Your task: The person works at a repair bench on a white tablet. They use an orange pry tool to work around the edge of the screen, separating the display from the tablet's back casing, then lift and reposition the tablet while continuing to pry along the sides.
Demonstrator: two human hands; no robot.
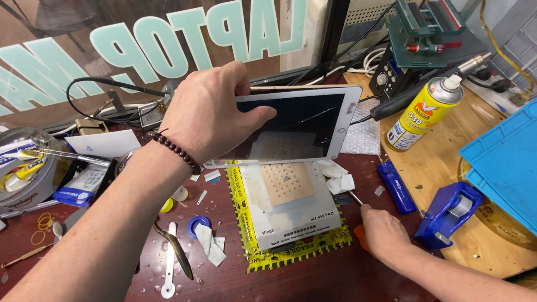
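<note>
My left hand (pixel 214 114), a dark bead bracelet on its wrist, grips the left end of a white tablet (pixel 298 126) with a cracked dark screen and holds it up level above the bench. Directly below sits a flat heating plate (pixel 288 204) with a tan perforated pad, edged in yellow-and-black tape. My right hand (pixel 382 228) rests at the plate's right side, closed on a small tool with an orange handle and a thin metal tip.
A yellow-and-white spray can (pixel 425 112) lies right of the tablet. A blue tape dispenser (pixel 447 212), a blue mat (pixel 529 172) and a green vise (pixel 428 26) stand at the right. Tape rolls (pixel 18 177), tweezers, paper scraps and cables crowd the left.
</note>
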